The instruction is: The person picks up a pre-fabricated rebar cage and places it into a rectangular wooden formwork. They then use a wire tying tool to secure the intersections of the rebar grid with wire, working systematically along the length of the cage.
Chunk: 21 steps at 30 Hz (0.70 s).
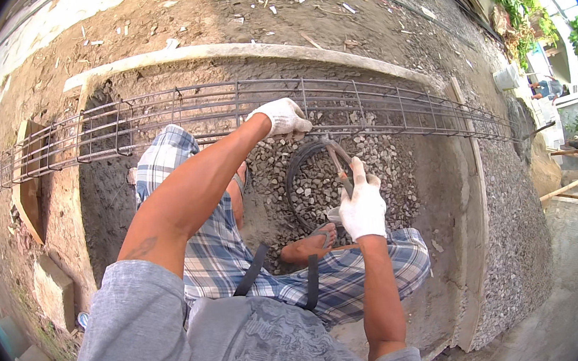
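Observation:
A long rebar cage point(358, 101) of thin steel bars and square stirrups runs across the view in front of me. My left hand point(287, 116), in a white knit glove, rests at its near bars with the fingers curled closed; whatever they pinch is hidden. In my right hand point(363, 204), also gloved, are pincers point(338, 164) with worn orange-looking handles. Their head points up toward the cage's near bar, just right of my left hand. A coil of dark wire point(291, 187) lies on the gravel below, partly behind the pincers.
Loose gravel point(389, 183) covers the ground between my sandaled feet. A concrete rim point(238, 48) edges the pit on the far side. At the left, a wooden piece point(30, 196) stands under the cage, near a concrete block point(54, 293). A white bucket point(505, 77) stands far right.

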Available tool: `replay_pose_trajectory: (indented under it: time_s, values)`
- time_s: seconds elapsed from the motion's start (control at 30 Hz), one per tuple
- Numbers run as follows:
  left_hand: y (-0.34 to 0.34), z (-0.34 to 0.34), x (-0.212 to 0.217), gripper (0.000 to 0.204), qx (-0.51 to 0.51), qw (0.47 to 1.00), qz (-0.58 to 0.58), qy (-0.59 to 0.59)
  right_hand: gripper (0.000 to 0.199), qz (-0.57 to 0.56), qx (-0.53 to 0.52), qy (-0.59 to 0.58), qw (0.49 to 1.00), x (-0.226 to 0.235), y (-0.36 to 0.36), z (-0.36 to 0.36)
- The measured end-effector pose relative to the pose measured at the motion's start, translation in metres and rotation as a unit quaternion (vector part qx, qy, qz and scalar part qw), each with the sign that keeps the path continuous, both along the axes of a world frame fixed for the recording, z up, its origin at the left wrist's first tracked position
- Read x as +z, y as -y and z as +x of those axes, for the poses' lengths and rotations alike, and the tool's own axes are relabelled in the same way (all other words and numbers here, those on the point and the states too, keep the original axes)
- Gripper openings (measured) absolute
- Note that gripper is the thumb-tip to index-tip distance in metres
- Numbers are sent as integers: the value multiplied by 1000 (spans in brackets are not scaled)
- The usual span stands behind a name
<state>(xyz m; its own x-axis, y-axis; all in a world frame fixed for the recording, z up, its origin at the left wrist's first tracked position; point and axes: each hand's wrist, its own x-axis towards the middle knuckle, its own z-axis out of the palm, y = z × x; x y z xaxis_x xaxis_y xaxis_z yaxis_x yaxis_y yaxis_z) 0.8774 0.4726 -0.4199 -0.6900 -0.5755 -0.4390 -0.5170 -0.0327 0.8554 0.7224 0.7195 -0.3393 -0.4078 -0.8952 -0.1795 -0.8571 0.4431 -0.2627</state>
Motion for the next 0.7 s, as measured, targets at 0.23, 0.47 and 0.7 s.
replay_pose_trajectory:
  time_s: [0.23, 0.47, 0.7]
  values:
    - [-4, -3, 10, 27, 12, 1000, 29, 6, 82, 27, 2, -120, 992, -13, 20, 19]
    - [-3, -3, 4, 30, 9, 999, 16, -30, 75, 79, -16, -136, 987, -15, 27, 28]
    - [-3, -2, 6, 33, 0, 1000, -4, -16, 64, 88, 72, -263, 958, -16, 25, 15]
